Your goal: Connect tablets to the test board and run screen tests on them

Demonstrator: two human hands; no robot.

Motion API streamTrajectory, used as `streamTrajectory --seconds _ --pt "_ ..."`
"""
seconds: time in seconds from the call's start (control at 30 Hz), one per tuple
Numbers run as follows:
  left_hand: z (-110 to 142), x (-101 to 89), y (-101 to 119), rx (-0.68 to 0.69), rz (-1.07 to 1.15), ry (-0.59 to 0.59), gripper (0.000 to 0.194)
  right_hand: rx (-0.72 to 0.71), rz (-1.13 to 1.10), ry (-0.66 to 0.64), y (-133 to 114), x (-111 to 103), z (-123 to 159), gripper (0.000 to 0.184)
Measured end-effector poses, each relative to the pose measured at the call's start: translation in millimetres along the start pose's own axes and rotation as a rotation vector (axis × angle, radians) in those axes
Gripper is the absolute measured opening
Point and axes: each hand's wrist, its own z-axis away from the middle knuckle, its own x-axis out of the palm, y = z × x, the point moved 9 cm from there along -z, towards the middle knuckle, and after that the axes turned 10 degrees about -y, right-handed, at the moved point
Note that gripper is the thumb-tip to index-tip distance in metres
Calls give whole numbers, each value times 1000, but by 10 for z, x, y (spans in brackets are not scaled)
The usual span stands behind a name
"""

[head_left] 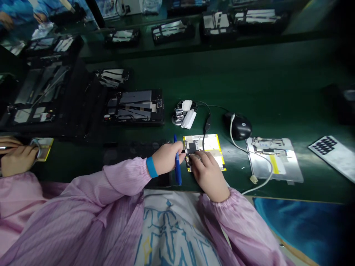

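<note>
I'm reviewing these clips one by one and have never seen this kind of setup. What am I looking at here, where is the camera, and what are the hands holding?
There is no machine: a person in pink sleeves works with bare hands, and the one camera sits on their head, looking down at a green work surface. The left hand holds a blue pen-like tool; its tip end is hidden. The right hand rests its fingers on a small yellow-edged device lying open, with a thin black cable running to it. To the right lie a black mouse and a grey metal panel. Black trays of parts sit to the left. At the far left, another person's hands work on a similar piece.
</note>
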Motion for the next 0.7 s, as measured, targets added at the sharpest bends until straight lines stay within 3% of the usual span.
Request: streamTrajectory --seconds 0.07,0.17,0.27,0.37,0.5,0.7 --pt "75 -200 30 -30 18 45 25 6 4 -9 -3 -25 -5 30" --pt "332 -642 -48 -108 -2 130 27 16 -24 -14 42 -92 -47 26" --pt "775 -1099 -387 -299 -105 237 27 33 -68 28 159 -186 -132 21" --pt "1308 -1425 -797 -538 -320 393 25 61 -35 53 290 -201 -233 27" --pt "1744 -1408 -1223 -724 -336 427 24 73 -15 50 357 -118 -308 36" --pt "1917 -1319 -1486 -715 -81 466 27 129 6 74 360 -59 -235 42"
